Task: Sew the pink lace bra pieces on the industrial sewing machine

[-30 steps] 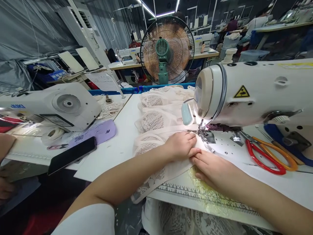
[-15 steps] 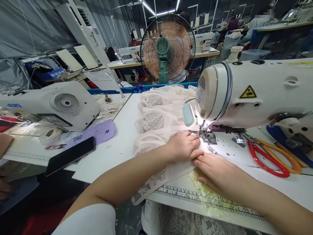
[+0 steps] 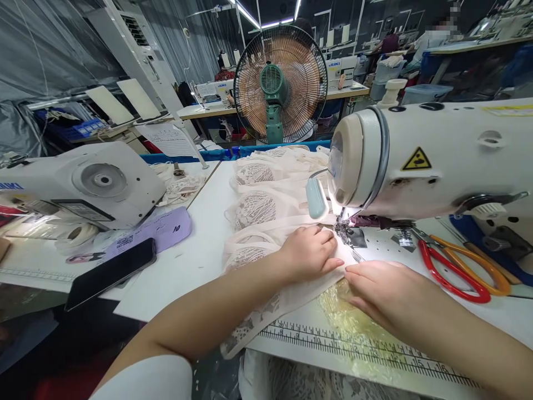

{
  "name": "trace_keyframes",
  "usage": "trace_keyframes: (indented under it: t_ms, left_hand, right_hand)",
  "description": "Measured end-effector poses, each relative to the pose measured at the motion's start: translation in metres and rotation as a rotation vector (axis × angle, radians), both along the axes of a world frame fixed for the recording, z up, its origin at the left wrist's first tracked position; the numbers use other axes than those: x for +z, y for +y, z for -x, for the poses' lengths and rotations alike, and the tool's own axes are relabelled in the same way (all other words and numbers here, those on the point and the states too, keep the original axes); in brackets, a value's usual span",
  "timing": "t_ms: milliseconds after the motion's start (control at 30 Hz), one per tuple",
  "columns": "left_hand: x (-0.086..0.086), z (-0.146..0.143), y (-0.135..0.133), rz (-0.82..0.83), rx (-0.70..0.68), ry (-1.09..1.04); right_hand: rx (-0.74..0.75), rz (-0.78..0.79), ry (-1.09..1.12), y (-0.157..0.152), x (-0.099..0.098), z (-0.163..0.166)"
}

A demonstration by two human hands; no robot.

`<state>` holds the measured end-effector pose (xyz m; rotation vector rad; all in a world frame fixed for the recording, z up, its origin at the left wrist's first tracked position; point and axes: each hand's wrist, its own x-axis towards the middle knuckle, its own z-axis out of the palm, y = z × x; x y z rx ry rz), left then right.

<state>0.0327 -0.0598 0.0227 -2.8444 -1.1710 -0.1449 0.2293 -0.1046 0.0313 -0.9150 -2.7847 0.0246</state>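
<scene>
A cream lace bra (image 3: 272, 303) lies across the sewing machine bed and hangs over the table's front edge. My left hand (image 3: 310, 254) rests on its fabric just left of the needle area, fingers lying flat and thumb apart. At the fabric's right edge, my right hand (image 3: 381, 286) pinches it between thumb and fingers; the fingertips are partly hidden. Right above both hands is the head of the white sewing machine (image 3: 360, 155), its lamp lighting the presser foot (image 3: 342, 226). More lace bras (image 3: 254, 208) lie in a row behind my left hand.
Red-handled scissors (image 3: 452, 275) and orange-handled scissors (image 3: 478, 264) lie right of the machine bed. A printed ruler (image 3: 308, 336) runs along the front edge under yellowish film. Leftward are a black phone (image 3: 112, 272), a purple card (image 3: 170, 225) and another sewing machine (image 3: 104, 180). A fan (image 3: 281, 83) stands behind.
My right hand has shifted slightly right, opening a small gap from my left thumb. The left hand stays on the fabric. The whole view has shifted slightly.
</scene>
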Motion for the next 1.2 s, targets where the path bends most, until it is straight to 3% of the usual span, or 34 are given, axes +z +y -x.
trace_keyframes:
  t_ms: [400,800,967,1067,1200]
  left_hand:
    - [0.001,0.000,0.003,0.016,0.001,0.012]
    - [0.010,0.002,0.024,0.037,-0.015,0.036]
    - [0.018,0.002,0.007,0.026,-0.193,0.037]
    - [0.012,0.005,-0.005,-0.059,-0.286,0.022]
    - [-0.001,0.010,-0.001,-0.195,-0.295,-0.012]
  right_hand:
    - [-0.022,-0.054,-0.058,0.002,-0.002,-0.004]
    - [-0.040,-0.091,-0.032,0.009,-0.004,-0.002]
    - [-0.055,-0.012,-0.024,0.012,-0.007,-0.005]
    - [-0.081,-0.009,-0.025,0.011,-0.009,-0.004]
    - [-0.069,-0.072,-0.036,0.010,-0.011,-0.002]
